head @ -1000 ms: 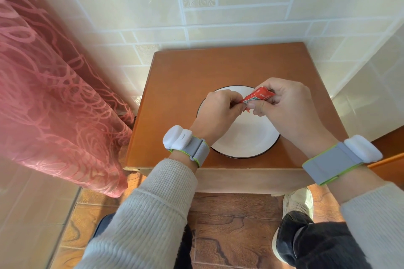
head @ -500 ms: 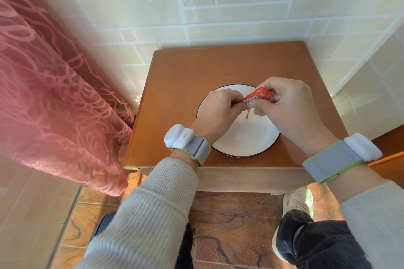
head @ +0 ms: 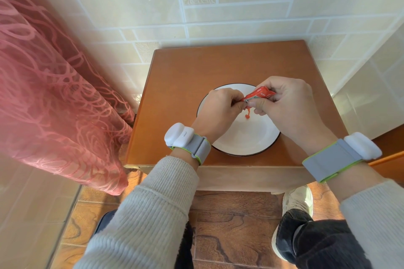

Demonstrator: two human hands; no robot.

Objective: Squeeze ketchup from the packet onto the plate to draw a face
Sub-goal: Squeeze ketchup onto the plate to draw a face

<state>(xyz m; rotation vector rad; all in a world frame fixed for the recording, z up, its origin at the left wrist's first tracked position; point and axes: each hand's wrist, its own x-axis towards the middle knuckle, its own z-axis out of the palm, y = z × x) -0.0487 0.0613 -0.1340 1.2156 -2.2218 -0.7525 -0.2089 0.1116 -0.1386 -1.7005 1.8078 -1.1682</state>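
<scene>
Ketchup packet [head: 258, 95] pinched between left hand [head: 220, 111] and right hand [head: 288, 107] — over plate [head: 244, 142].

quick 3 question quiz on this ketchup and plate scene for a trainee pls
1. True or false: ketchup has already reached the plate.
2. Which hand holds the body of the packet? A left hand B right hand C neither
3. Fill in: the plate sits on a wooden ____.

Key
1. True: a thin strand hangs from the packet's lower end to a small blob on the white surface.
2. B: the right hand grips the body, while the left pinches the lower end.
3. table
</scene>
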